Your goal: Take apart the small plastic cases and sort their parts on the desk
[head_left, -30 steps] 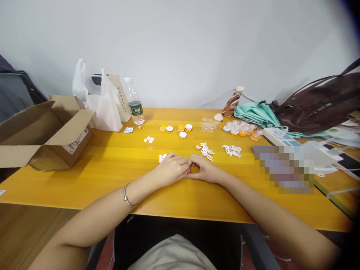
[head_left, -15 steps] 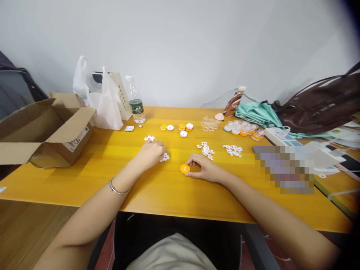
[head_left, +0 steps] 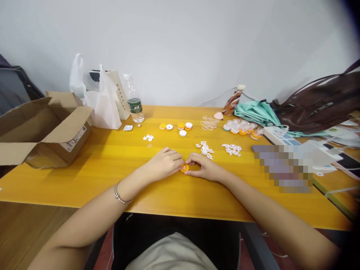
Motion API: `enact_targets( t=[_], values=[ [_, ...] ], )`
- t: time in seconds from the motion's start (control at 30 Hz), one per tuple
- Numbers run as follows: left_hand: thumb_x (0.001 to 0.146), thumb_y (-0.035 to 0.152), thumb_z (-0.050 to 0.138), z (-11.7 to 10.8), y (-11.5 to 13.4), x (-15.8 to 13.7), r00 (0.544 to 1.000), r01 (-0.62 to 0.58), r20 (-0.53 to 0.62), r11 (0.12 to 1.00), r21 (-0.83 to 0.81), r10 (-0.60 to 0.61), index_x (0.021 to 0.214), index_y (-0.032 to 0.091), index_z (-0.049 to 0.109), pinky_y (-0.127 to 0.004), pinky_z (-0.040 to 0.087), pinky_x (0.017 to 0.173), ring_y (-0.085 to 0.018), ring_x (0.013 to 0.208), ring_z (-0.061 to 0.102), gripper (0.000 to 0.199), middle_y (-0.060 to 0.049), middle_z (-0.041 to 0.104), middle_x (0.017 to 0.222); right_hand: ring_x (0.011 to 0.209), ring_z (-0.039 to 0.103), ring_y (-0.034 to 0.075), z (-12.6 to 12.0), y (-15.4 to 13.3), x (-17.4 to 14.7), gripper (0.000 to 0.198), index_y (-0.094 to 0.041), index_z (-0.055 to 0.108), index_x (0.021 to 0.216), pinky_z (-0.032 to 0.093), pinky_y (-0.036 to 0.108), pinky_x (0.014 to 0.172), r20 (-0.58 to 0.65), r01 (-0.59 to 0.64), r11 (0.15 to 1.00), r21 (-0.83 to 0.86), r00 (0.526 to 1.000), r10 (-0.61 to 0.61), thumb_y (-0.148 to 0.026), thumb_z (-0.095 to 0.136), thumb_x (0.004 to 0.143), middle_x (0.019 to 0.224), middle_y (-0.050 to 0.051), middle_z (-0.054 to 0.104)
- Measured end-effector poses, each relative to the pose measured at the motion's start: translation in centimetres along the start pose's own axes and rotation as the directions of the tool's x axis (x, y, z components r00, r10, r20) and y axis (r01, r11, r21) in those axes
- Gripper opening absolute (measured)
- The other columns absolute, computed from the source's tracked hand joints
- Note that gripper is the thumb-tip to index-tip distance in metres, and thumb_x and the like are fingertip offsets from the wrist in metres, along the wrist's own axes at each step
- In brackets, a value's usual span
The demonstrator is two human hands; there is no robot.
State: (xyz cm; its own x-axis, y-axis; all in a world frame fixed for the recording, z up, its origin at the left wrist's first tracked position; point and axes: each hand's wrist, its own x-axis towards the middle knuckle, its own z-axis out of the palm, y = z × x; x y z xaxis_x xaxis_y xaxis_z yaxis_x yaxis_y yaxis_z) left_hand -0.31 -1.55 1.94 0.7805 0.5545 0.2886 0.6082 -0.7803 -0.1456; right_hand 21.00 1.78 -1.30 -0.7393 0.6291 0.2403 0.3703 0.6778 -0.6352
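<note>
A small round orange disc point(head_left: 184, 168) with a pale centre is on the table in front of me. My right hand point(head_left: 204, 167) grips its right edge between thumb and fingers. My left hand point(head_left: 166, 163) meets the disc from the left, fingers closed together with the tips at its rim. Whatever those fingertips hold is hidden. Left of them lie several small white round pieces point(head_left: 148, 137) and tiny clear rings point(head_left: 150, 145). White openwork pieces point(head_left: 206, 149) are spread beyond my right hand, with a second group point(head_left: 231, 149) farther right.
Yellow and white discs point(head_left: 181, 126) stand in small stacks behind, with clear rings point(head_left: 208, 123) and clear-topped round pieces point(head_left: 242, 127) to their right. A cardboard box point(head_left: 56, 131), plastic bag point(head_left: 104, 101) and water bottle point(head_left: 135, 103) occupy the left. A brown bag point(head_left: 317, 101) sits at right.
My left hand has moved right, from above the small white pieces to the orange disc. Tiny clear rings now show where it was. My right hand stays at the disc.
</note>
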Motion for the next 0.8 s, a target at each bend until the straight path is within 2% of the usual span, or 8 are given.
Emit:
enact_targets(
  t=[0.3,0.5,0.8],
  values=[
    [0.090,0.022,0.045,0.54,0.91,0.65,0.986,-0.156,-0.022,0.970,0.186,0.163,0.081,0.014,0.059,-0.031,0.029,0.065,-0.015,0.075,0.051,0.018,-0.004,0.060,0.078,0.074,0.051,0.014,0.09,0.14,0.16,0.017,-0.019,0.055,0.081,0.042,0.027,0.067,0.003,0.047,0.999,-0.019,0.999,-0.047,-0.033,0.063,0.075,0.077,0.001,0.053],
    [0.090,0.018,0.043,0.93,0.30,0.55,0.962,-0.249,-0.057,0.944,0.215,0.267,0.082,0.015,0.058,-0.030,0.031,0.066,-0.014,0.074,0.051,0.018,-0.004,0.060,0.080,0.073,0.050,0.014,0.09,0.10,0.16,0.019,-0.018,0.054,0.079,0.042,0.026,0.066,0.001,0.061,0.998,-0.018,0.998,-0.061,-0.033,0.065,0.074,0.076,0.001,0.052],
    [0.091,0.019,0.040,1.00,0.34,0.55,0.957,-0.260,-0.068,0.940,0.220,0.281,0.080,0.014,0.058,-0.031,0.033,0.066,-0.014,0.074,0.052,0.022,-0.005,0.061,0.081,0.071,0.050,0.013,0.11,0.10,0.19,0.018,-0.018,0.054,0.079,0.041,0.025,0.065,-0.005,0.060,0.998,-0.015,0.998,-0.060,-0.032,0.064,0.074,0.075,0.000,0.051]
  ],
)
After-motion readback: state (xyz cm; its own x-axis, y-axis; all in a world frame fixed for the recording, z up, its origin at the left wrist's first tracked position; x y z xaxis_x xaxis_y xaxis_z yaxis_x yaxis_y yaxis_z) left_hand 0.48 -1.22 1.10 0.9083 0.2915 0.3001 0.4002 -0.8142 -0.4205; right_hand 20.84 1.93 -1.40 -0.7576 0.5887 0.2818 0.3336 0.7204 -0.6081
